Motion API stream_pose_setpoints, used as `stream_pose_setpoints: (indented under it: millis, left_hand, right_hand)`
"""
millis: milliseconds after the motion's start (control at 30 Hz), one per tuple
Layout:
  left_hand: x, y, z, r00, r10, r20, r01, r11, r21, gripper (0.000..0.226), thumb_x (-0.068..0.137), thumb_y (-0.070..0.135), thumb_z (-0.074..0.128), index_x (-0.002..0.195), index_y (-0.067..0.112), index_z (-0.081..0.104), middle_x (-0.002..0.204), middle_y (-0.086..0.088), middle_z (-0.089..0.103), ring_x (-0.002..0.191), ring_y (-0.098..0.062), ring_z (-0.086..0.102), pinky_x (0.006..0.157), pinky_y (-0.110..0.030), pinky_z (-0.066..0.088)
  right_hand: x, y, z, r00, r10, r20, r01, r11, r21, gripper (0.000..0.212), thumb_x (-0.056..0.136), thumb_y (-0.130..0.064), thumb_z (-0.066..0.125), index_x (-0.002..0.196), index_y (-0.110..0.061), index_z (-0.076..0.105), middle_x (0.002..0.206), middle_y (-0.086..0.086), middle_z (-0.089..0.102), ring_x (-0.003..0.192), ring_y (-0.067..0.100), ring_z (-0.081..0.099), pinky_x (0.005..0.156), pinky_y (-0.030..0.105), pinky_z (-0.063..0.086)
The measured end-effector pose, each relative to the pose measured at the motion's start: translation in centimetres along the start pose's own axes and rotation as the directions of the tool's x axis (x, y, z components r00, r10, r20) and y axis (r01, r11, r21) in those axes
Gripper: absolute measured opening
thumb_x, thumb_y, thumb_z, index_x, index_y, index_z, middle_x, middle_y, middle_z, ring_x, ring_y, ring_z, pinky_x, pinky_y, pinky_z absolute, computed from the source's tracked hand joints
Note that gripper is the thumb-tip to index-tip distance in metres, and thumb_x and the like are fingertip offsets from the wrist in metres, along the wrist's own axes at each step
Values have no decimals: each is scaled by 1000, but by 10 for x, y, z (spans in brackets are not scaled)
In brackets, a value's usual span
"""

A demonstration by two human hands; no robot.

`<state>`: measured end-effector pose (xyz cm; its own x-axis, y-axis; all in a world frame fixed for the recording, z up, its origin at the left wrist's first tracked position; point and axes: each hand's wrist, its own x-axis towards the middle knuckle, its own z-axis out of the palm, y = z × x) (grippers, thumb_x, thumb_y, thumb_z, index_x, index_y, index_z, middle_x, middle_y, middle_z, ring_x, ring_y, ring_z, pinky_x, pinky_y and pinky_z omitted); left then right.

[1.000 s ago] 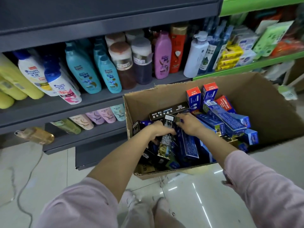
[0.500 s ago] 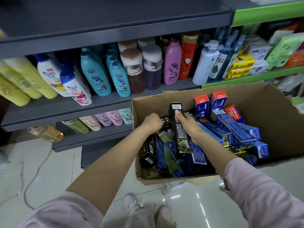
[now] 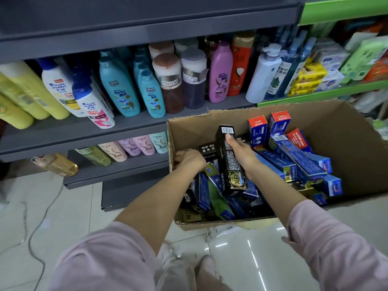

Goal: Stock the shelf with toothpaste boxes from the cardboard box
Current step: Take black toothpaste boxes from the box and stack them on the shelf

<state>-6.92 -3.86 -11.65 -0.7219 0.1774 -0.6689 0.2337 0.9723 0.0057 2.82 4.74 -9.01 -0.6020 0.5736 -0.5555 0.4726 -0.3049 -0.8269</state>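
Pink sleeves (image 3: pixel 336 248) are seen nearest, both forearms reaching forward into the open cardboard box (image 3: pixel 346 131) set on the tiled floor (image 3: pixel 42 217). A black toothpaste box (image 3: pixel 230 158) is gripped by the right hand (image 3: pixel 241 153): thumb laid along its printed upper face near the barcode end, the other fingers wrapped behind and hidden. The box is held lengthwise, raised above the pile, barcode end pointing away toward the shelves, gold-labelled end nearest the camera; most of its length runs left of and below the palm. The left hand (image 3: pixel 190 159) is set just beside it at the box's left wall, fingers curled down into the contents; whether anything is pinched there cannot be told. Beneath both hands a loose pile of blue toothpaste boxes (image 3: pixel 294 162) is seen, with black ones at left and red-topped boxes (image 3: pixel 279 122) standing at the far side. Beyond the carton, a grey shelf (image 3: pixel 136 127) is stocked with shampoo bottles (image 3: pixel 117 89); a lower shelf holds pastel tubes (image 3: pixel 136 147).
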Motion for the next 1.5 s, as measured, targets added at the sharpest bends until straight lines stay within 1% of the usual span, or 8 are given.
stream_pose_setpoints:
  millis: [200,333,533,633,900,1033,1267,1500]
  left_hand:
    - [2,-6,8,987,142,69,-148,986,81,66,88,10,59,142,1,22,136,-20,45,124,-33,48,100,-38,45]
    - [5,-11,14,986,161,47,-162,986,36,62,86,35,66,134,2,45,134,-12,51,120,-29,54,98,-35,48]
    - [8,-8,27,999,40,-34,-43,994,-97,81,91,14,57,144,-14,3,145,-29,33,129,-38,43,100,-42,43]
    - [1,-11,4,979,169,-112,-189,960,-205,62,92,19,55,140,-11,31,139,-24,43,122,-34,52,96,-36,47]
    - [-44,-38,-56,918,379,-116,-346,624,-700,30,85,25,53,102,1,60,99,-14,65,91,-28,63,80,-33,50]
    - [-59,-57,-70,893,399,-209,-374,400,-837,13,91,18,50,93,9,59,76,-9,65,61,-20,60,60,-27,48]
    - [-87,-93,-126,862,315,-397,-448,105,-888,15,92,27,54,99,15,59,89,-8,67,78,-22,64,83,-39,51]
    - [-104,-157,-202,667,214,-714,-741,91,-665,40,94,23,55,132,14,48,118,0,59,108,-14,56,93,-24,42]
  right_hand:
    - [-3,2,3,999,35,-7,-35,999,3,49,92,-50,48,126,-16,54,107,7,65,99,26,62,92,37,49]
    - [-5,-1,1,998,55,-33,-55,998,8,57,90,-54,50,130,-13,53,120,11,64,108,29,61,100,42,46]
    - [-5,1,-3,999,52,-12,-52,999,16,51,89,-53,51,121,-14,57,106,10,68,95,28,65,90,40,51]
    - [-6,-2,-4,997,79,-1,-79,993,83,40,91,-51,50,102,-14,61,85,6,67,75,22,64,71,32,52]
    - [-24,-28,7,997,72,-2,-70,976,206,46,88,-51,52,102,-9,66,83,9,70,81,28,66,85,39,53]
    - [-35,-50,10,990,-70,126,29,951,308,48,84,-59,54,108,-18,62,98,7,70,87,22,67,72,32,52]
    - [-61,-102,44,945,-287,159,221,915,337,42,83,-37,62,114,-8,64,108,17,70,94,31,68,80,40,55]
    - [-77,-167,127,895,-428,127,391,889,238,33,81,-45,60,94,-17,70,100,4,73,96,23,66,98,41,47]
